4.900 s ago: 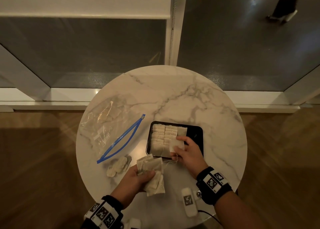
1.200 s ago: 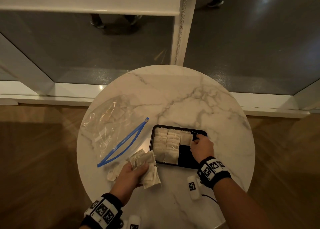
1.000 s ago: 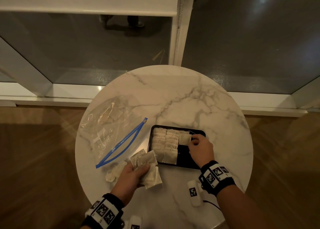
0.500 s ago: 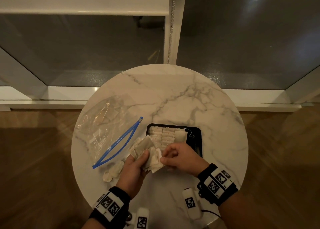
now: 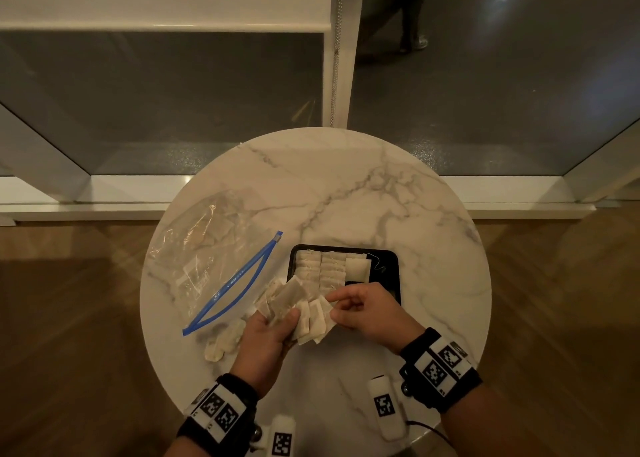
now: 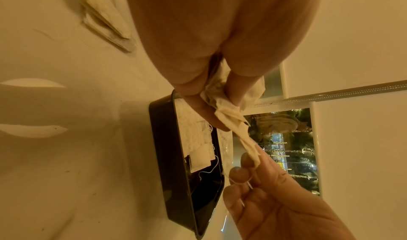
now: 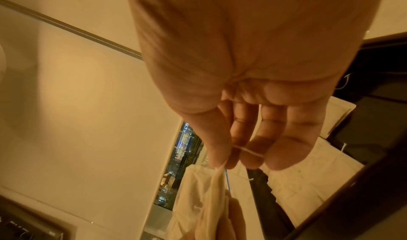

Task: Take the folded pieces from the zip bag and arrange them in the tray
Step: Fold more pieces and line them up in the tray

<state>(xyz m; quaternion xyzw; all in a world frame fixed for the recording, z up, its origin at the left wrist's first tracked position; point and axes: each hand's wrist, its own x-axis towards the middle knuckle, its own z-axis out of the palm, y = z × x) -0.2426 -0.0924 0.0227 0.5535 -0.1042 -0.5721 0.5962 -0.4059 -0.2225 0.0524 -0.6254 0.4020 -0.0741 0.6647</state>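
Note:
My left hand (image 5: pixel 273 332) grips a fanned bunch of folded beige pieces (image 5: pixel 294 304) just in front of the black tray (image 5: pixel 393 266). My right hand (image 5: pixel 349 306) pinches the edge of one piece (image 6: pixel 249 146) in that bunch between thumb and forefinger, shown too in the right wrist view (image 7: pixel 216 171). The tray holds two rows of folded pieces (image 5: pixel 320 269) on its left and one single piece (image 5: pixel 356 269) beside them; its right part is bare. The clear zip bag (image 5: pixel 207 255) with a blue zipper (image 5: pixel 235 283) lies open at the left, with a few pieces inside.
The round marble table (image 5: pixel 346 197) stands against a window wall. A small heap of pieces (image 5: pixel 221 344) lies on the table left of my left hand. Two white tagged devices (image 5: pixel 384 404) (image 5: pixel 282 439) sit at the table's near edge.
My right hand left a piece in the tray's third row, then drew back to the bunch in my left hand and pinched another piece. The left hand lifted slightly toward the tray.

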